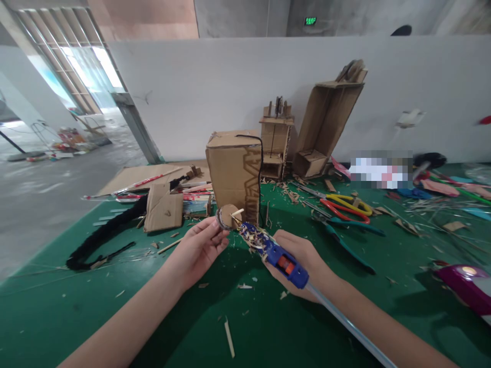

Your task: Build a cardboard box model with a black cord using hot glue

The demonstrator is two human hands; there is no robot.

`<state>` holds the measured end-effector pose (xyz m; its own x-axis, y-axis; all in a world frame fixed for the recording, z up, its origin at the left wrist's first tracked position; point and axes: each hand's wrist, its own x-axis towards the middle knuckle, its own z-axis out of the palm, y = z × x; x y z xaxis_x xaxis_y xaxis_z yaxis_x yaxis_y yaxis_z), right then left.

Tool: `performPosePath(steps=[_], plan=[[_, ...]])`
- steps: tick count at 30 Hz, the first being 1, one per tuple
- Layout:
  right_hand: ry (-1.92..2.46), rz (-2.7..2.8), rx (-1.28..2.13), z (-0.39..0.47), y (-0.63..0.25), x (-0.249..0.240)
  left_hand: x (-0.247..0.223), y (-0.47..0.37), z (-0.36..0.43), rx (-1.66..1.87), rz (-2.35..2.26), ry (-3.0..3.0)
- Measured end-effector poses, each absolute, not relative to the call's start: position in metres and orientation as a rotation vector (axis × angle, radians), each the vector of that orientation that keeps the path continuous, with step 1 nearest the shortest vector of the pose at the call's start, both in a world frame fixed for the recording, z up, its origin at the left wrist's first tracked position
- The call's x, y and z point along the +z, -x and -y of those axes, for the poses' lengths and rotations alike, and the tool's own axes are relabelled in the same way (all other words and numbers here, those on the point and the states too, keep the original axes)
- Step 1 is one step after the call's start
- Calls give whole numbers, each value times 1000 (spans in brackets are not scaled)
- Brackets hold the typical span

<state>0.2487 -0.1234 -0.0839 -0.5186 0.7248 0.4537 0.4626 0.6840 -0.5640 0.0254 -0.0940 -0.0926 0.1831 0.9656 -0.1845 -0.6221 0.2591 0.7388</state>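
Note:
Between its thumb and fingers, my left hand (205, 246) pinches a small round cardboard disc (226, 215). A short pale stick (237, 212) juts from the face of the disc. My right hand (295, 255) is wrapped round a blue glue gun (286, 264), with a long clear glue stick (345, 322) running out of its rear. The gun's nozzle is at the disc beside the pale stick; whether they touch is hard to tell. Scraps cling to the front of the gun. Just behind the disc stands an upright cardboard box (232, 168).
Two cardboard structures (276, 135) (330, 117) stand against the white wall. Yellow-handled scissors (351, 203) and teal-handled pliers (349, 248) lie at the right, near a purple object (466, 286). Cardboard pieces (163, 208) and a black fuzzy strip (103, 237) lie at the left.

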Motion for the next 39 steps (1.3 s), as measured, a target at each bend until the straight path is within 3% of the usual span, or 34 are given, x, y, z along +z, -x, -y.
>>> performPosePath(steps=[39], plan=[[876, 2196, 540, 123, -250, -89, -96, -27, 95, 1132, -671, -606]])
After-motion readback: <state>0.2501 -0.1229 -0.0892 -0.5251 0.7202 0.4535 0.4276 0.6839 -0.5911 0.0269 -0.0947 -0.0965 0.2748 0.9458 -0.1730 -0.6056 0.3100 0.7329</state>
